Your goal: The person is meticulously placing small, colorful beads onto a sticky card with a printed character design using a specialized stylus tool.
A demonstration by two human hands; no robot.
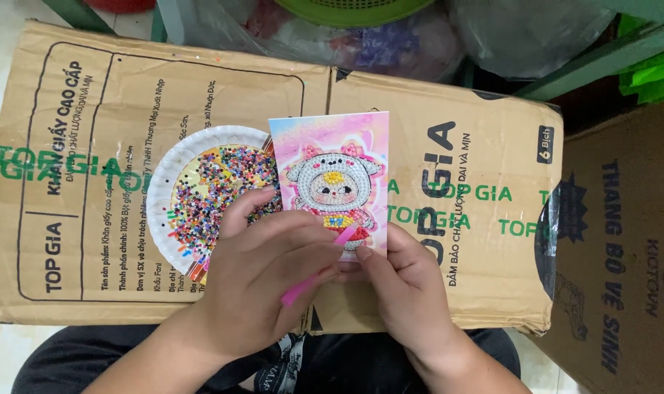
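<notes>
Two hands: we see both meeting low over a flattened box, just below the card's bottom edge.
Card: we see a small upright card with a pink background and a cartoon figure partly filled with beads; it lies on the box near the middle, its left edge over the plate's rim.
Pen: we see a pink pen slanting from the lower left up to the card's lower part, its tip on or just above the figure's bottom; we cannot tell whether it touches.
Left hand: our left hand curls closed around the pen, fingers wrapped over its middle, and part of it lies over the plate's lower right.
Right hand: our right hand pinches the card's bottom right corner, thumb on top; its fingertips meet the left hand by the pen.
Plate: we see a white paper plate left of the card, holding a spread of small beads in many colours.
Box: we see brown cardboard with green and black print, lying flat under everything as the work surface.
Beyond: we see clear plastic bags at the top, a green basket above them, and another cardboard box on the right.
Below: we see dark clothing at the bottom edge.
</notes>
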